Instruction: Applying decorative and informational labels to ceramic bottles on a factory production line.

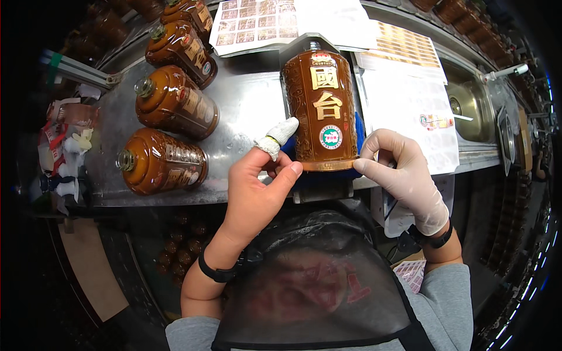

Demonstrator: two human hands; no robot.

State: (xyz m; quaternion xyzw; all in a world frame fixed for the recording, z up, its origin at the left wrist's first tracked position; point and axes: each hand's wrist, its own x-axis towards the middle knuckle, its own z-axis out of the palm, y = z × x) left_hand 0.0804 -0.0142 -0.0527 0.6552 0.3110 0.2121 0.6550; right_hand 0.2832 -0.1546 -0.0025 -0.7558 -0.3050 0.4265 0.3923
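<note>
A brown glazed bottle [323, 126] with raised gold characters and a round green-and-white sticker lies on its side in front of me, neck pointing away. Across its base edge runs a narrow gold strip [328, 166]. My left hand [257, 181] is closed at the strip's left end, thumb against it; its index finger wears a white knitted finger cover [277, 138] and reaches along the bottle's side. At the right end, my right hand [404, 175], in a thin white glove, pinches the strip between thumb and fingers. Blue padding [359, 121] shows beside the bottle.
Several similar brown bottles [175, 102] lie in a row on the metal bench [246, 105] to the left. Sticker sheets [252, 23] lie at the back, with white sheets [404, 111] and gold labels [404, 44] at right. Beyond is a metal sink [468, 99].
</note>
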